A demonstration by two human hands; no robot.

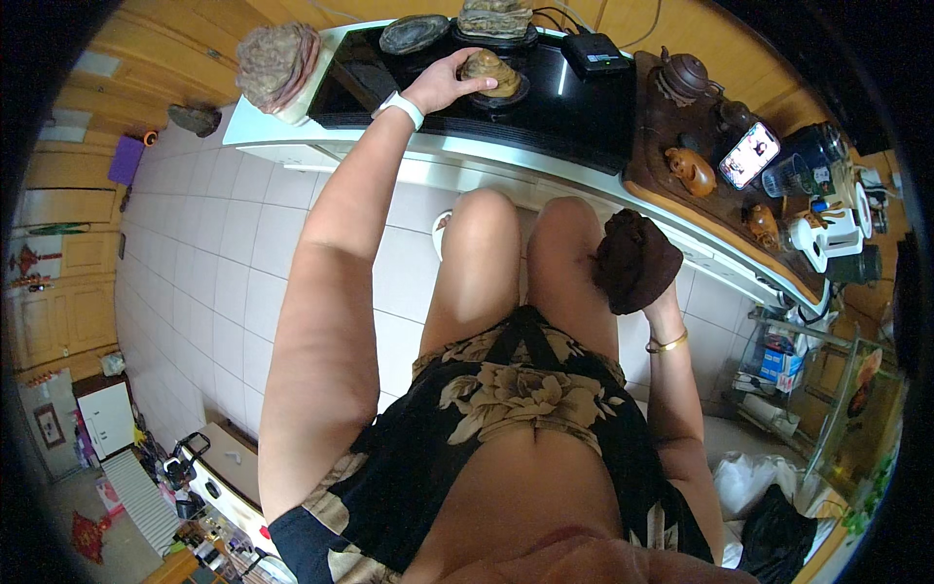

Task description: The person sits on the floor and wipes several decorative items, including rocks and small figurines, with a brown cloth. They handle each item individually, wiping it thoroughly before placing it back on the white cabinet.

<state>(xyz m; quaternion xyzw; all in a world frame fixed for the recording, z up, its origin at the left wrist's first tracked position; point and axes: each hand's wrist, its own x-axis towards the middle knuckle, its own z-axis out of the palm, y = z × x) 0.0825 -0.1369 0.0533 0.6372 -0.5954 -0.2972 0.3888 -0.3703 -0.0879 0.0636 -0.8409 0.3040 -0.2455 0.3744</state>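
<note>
My left hand, with a white band at the wrist, reaches to a yellow-brown ornamental stone. Its thumb lies across the near side of the stone and the fingers curl around the left and far side. Under the stone is a dark stand on the glossy black top of a white cabinet. My right hand, partly covered, holds a bunched dark brown cloth above my right thigh. A gold bangle circles that wrist.
Behind stand a dark oval stone, a layered stone and a black box with cables. A large rough rock sits at the left end. The wooden tea tray bears a teapot, a phone and figurines.
</note>
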